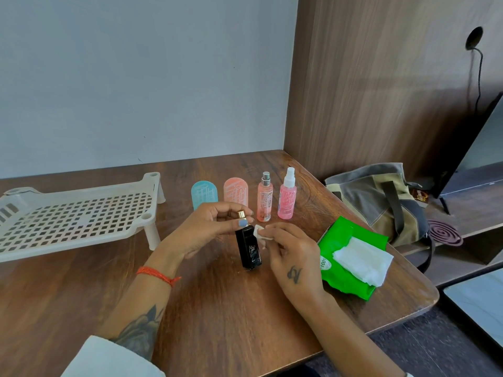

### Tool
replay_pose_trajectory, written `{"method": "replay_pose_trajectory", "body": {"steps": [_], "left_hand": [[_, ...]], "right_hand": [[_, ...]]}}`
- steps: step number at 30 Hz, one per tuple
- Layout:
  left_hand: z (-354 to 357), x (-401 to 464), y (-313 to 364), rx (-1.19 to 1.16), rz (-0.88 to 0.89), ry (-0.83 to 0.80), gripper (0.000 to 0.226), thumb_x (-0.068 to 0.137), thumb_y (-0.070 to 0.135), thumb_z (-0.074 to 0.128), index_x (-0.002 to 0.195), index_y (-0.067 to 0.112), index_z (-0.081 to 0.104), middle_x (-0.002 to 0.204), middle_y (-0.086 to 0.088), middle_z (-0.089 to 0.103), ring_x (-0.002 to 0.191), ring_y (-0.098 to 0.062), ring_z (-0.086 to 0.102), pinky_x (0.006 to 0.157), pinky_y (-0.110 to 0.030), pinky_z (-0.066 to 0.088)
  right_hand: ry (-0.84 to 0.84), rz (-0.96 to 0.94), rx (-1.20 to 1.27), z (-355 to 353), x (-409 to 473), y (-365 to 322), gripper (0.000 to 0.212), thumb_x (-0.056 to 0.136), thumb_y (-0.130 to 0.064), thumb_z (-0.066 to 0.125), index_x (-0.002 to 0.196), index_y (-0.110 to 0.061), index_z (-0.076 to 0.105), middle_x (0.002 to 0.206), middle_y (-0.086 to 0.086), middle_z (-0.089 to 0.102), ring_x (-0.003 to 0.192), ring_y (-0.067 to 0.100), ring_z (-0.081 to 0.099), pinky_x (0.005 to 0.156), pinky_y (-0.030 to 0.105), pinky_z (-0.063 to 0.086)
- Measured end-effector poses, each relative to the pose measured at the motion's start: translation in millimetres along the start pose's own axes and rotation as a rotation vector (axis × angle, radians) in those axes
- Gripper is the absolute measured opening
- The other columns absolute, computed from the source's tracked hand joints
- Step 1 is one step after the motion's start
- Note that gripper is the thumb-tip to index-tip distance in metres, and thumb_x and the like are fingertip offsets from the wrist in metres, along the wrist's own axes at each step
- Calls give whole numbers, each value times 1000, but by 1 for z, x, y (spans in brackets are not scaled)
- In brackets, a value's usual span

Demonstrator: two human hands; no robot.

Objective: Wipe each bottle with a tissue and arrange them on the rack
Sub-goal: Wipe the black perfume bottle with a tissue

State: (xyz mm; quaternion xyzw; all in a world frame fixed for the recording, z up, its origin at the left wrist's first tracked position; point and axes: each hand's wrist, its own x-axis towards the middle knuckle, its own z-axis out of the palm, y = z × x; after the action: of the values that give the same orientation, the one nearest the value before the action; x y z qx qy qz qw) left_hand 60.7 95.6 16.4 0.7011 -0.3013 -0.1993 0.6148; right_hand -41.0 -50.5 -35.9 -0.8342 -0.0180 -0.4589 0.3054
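A black bottle (250, 250) with a gold cap stands on the wooden table (217, 308), held at its top by my left hand (201, 229). My right hand (291, 254) presses a small white tissue (260, 233) against the bottle's upper right side. Behind stand a blue rounded bottle (204, 194), a salmon rounded bottle (235, 191), a slim peach spray bottle (264, 198) and a pink spray bottle (287, 198). The beige perforated rack (73, 216) sits at the left with nothing on it.
A green tissue pack (345, 270) with a white tissue sticking out lies at the right, near the table's angled edge. Beyond that edge are a grey and tan bag (381, 200), a purple coil (445, 232) and a dark screen (479, 148).
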Motion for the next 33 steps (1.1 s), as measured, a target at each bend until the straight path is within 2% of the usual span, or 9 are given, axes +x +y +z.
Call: {"method": "replay_pose_trajectory", "body": {"steps": [3, 7, 10, 16, 19, 23, 25, 29, 33], "left_hand": [[0, 0, 0, 4, 2, 3, 20, 83, 4, 65, 95, 19, 70, 89, 6, 75, 89, -3, 68, 72, -12, 50], [0, 0, 0, 18, 15, -5, 20, 83, 6, 65, 99, 18, 70, 95, 0, 75, 92, -7, 68, 75, -15, 52], [0, -1, 0, 12, 12, -7, 21, 84, 4, 65, 99, 16, 69, 92, 4, 75, 91, -4, 68, 73, -13, 51], [-2, 0, -1, 34, 14, -4, 21, 83, 6, 66, 101, 15, 70, 98, -3, 74, 94, -7, 68, 75, -14, 51], [-2, 0, -1, 20, 11, -3, 20, 83, 4, 66, 99, 15, 70, 95, 0, 75, 93, -6, 68, 74, -14, 51], [-1, 0, -1, 21, 5, 11, 19, 83, 5, 65, 97, 18, 70, 91, 6, 75, 91, -2, 68, 71, -10, 49], [0, -1, 0, 20, 6, 8, 20, 84, 4, 65, 97, 18, 70, 90, 7, 75, 89, -1, 67, 71, -10, 49], [-1, 0, 0, 33, 4, 10, 20, 84, 6, 65, 101, 16, 70, 96, 4, 74, 94, -4, 67, 75, -13, 51], [-2, 1, -1, 43, -3, 20, 20, 84, 8, 65, 100, 18, 70, 97, 6, 74, 96, -3, 67, 75, -12, 51]], "right_hand": [[45, -16, 22, -2, 1, -2, 24, 74, 7, 70, 90, -11, 74, 95, 2, 69, 87, 7, 62, 76, 14, 50], [-60, -183, -5, -2, -3, -8, 24, 81, -3, 57, 94, -15, 74, 101, 0, 68, 92, 14, 64, 77, 24, 52], [-100, -226, -69, -1, -3, -8, 27, 79, -11, 53, 93, -20, 74, 100, -3, 69, 92, 15, 63, 73, 25, 52], [-60, -103, -43, -1, -3, -5, 23, 73, -3, 68, 86, -20, 76, 95, -6, 71, 85, 12, 65, 72, 22, 52], [-50, -48, -31, -2, -1, -3, 19, 72, -5, 67, 85, -17, 76, 92, -5, 71, 83, 12, 67, 72, 22, 53], [17, -2, -40, -3, 0, -1, 25, 72, 4, 73, 91, -13, 76, 95, 0, 71, 86, 11, 67, 76, 24, 54], [28, -57, -15, -4, 0, -3, 23, 76, 1, 70, 94, -12, 75, 99, 2, 70, 90, 11, 66, 80, 20, 52], [-94, -229, -14, -3, -4, -8, 24, 77, -2, 63, 92, -16, 75, 100, 1, 69, 92, 14, 64, 77, 24, 53], [-92, -194, -8, -1, -5, -6, 32, 66, 3, 67, 88, -18, 76, 95, -1, 69, 88, 11, 62, 77, 16, 48]]}}
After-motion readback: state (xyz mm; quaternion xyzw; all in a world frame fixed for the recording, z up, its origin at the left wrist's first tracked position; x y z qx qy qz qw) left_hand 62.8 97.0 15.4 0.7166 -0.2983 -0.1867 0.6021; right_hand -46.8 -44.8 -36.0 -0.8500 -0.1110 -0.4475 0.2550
